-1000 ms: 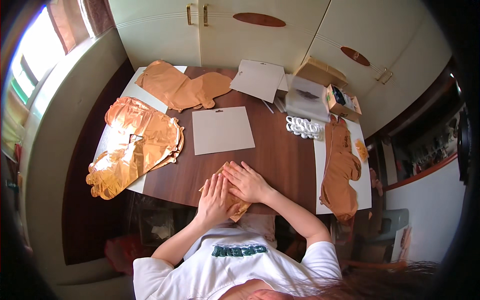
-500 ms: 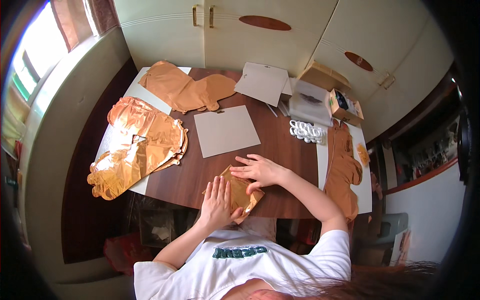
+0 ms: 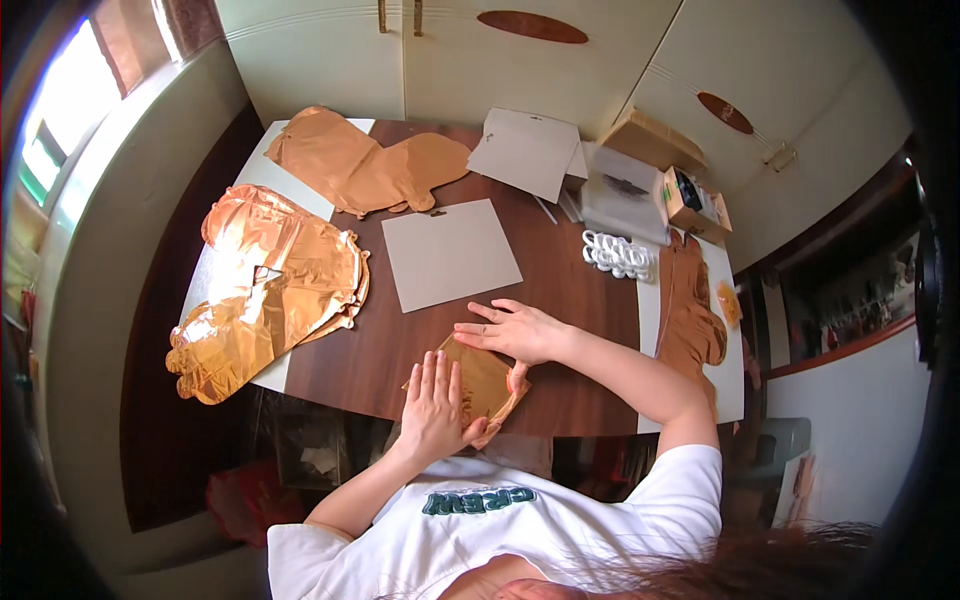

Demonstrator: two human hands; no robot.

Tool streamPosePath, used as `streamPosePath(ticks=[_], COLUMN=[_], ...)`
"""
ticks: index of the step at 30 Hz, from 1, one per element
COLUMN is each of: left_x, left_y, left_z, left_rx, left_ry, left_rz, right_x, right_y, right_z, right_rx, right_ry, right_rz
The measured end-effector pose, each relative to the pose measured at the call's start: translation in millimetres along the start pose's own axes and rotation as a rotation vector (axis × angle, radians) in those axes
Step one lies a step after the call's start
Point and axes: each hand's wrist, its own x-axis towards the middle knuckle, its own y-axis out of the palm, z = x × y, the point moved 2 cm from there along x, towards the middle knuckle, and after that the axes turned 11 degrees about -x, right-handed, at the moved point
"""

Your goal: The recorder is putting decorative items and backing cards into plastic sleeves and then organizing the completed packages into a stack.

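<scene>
Back right on the desk (image 3: 600, 305), an open box (image 3: 700, 222) is holding dark items (image 3: 688, 188). Near the front edge, the left hand (image 3: 432, 410) is lying flat on folded golden foil (image 3: 482, 375), while the right hand (image 3: 520, 332) is spreading wide over its far side.

On the worktop (image 3: 590, 320) we count one folded gold foil piece (image 3: 484, 376) at the near edge and three larger foil heaps (image 3: 290, 290), one shiny and two matte, whose layers we cannot number. We see one grey card (image 3: 452, 256) lying alone, at least two overlapping cards (image 3: 525, 152) behind it, one bundle of white rings (image 3: 617, 256), too tangled to count singly, one open carton (image 3: 688, 222) and one small orange item (image 3: 729, 303). Beyond, we count two oval plaques (image 3: 533, 26).
</scene>
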Motion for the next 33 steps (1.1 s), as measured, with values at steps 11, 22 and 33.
streamPosePath(ticks=[11,22,33], left_x=[0.9,-29.9,-51.0], left_y=[1.5,-12.2,-18.3], left_z=[-1.7,9.7,25.7], left_rx=[-0.019,0.127,-0.001], left_ry=[-0.018,0.422,0.543], left_rz=[-0.005,0.069,-0.133], right_x=[2.3,0.6,11.5], right_y=[0.2,6.9,10.4], right_z=[0.7,11.7,-6.7], right_rx=[-0.119,-0.086,0.25], right_ry=[-0.054,-0.025,0.074], right_rz=[0.111,0.083,-0.225])
